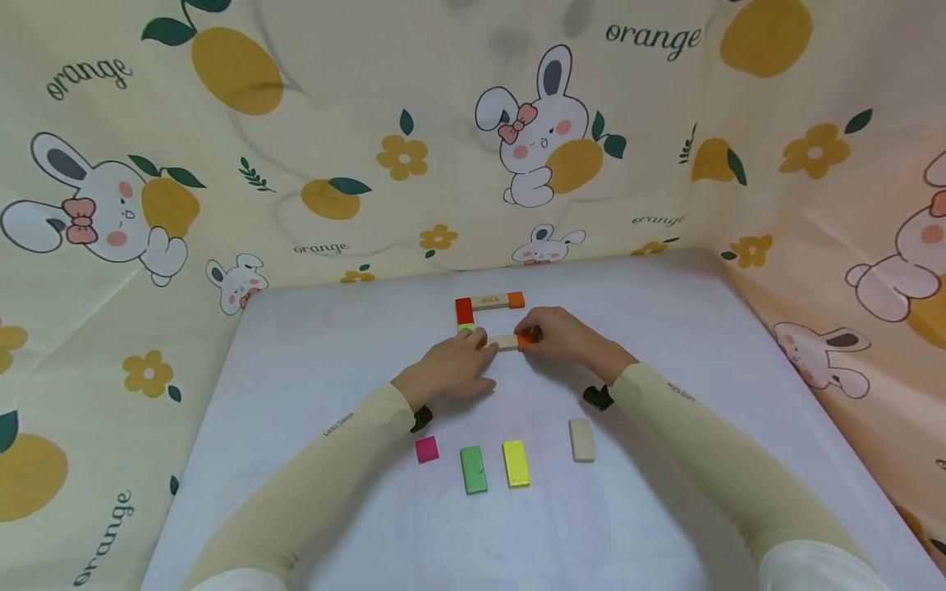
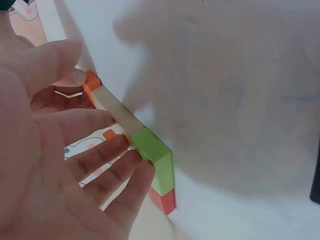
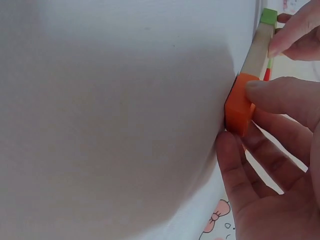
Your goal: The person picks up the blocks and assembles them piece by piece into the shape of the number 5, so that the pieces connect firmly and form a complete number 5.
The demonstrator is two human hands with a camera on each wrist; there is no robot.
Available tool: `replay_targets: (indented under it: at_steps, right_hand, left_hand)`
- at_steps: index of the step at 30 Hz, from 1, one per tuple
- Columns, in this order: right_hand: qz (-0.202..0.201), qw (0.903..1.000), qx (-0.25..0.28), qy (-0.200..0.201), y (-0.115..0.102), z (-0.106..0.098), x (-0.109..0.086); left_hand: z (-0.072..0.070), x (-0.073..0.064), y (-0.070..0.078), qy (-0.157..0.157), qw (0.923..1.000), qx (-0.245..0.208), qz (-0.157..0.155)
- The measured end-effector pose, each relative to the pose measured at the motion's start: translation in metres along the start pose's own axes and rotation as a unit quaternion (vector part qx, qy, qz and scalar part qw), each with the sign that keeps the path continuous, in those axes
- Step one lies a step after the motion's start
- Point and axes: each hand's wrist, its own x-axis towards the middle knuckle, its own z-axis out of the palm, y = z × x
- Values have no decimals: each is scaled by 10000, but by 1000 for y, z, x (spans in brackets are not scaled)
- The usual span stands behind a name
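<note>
My right hand (image 1: 565, 335) pinches an orange block (image 3: 240, 110) at the right end of a row, thumb on its face and fingers against its other side. Beside it, in line, lies a plain wooden block (image 2: 120, 110), then a green block (image 2: 152, 147) at the row's left end. Fairly straight fingers of my left hand (image 1: 449, 368) touch the row around the green and wooden blocks. Behind, a red block (image 1: 464, 311) forms the left side, with another wooden block (image 1: 490, 302) and an orange block (image 1: 516, 300) along the far side.
Nearer to me on the white table (image 1: 355, 525) lie a magenta square block (image 1: 427, 449), a green block (image 1: 474, 469), a yellow block (image 1: 516, 464) and a wooden block (image 1: 581, 440). A printed cloth (image 1: 443, 107) rises behind and at both sides.
</note>
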Motion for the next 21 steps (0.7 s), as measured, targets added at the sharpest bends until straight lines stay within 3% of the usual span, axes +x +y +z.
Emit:
replay_targets:
  at_steps: [21]
  right_hand:
    - [-8, 9999, -90, -125, -4, 2, 0]
  left_hand:
    - [-3, -4, 1, -24, 10000, 45, 45]
